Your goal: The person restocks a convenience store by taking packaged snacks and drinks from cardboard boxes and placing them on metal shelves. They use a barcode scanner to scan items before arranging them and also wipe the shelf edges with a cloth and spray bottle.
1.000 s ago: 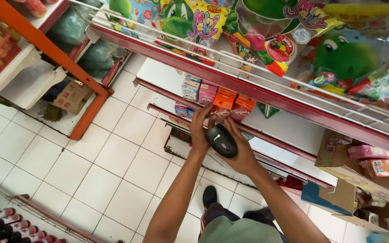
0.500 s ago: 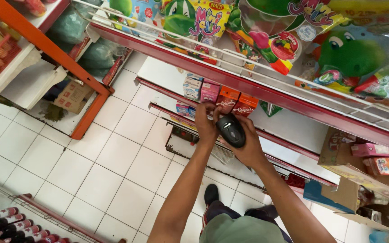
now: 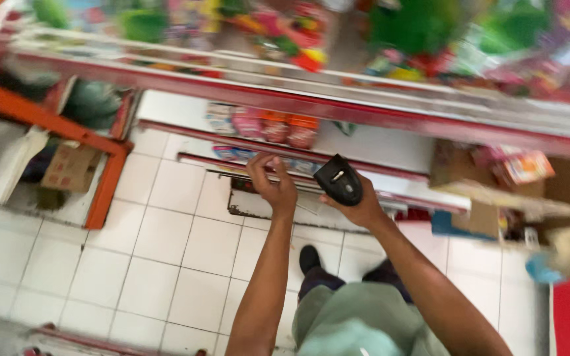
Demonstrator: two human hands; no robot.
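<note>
My right hand (image 3: 357, 206) grips a black handheld scanner-like device (image 3: 339, 179), held up in front of the red shelving. My left hand (image 3: 273, 184) is beside it to the left, fingers curled and empty, no longer touching the device. Both hands hover over the lower shelves, where small pink and orange boxes (image 3: 278, 125) stand in a row. The picture is blurred from motion.
Red shelf rails (image 3: 338, 105) run across the view, with colourful toy packages (image 3: 298, 33) on top. An orange rack (image 3: 54, 125) with cardboard boxes (image 3: 67, 168) stands at left. Open cartons (image 3: 529, 178) sit at right. White floor tiles (image 3: 159, 244) lie below; my dark shoe (image 3: 309, 258) shows.
My left hand has come off the black device and moved left; the right hand alone holds it. The view has swung right and downward and has blurred.
</note>
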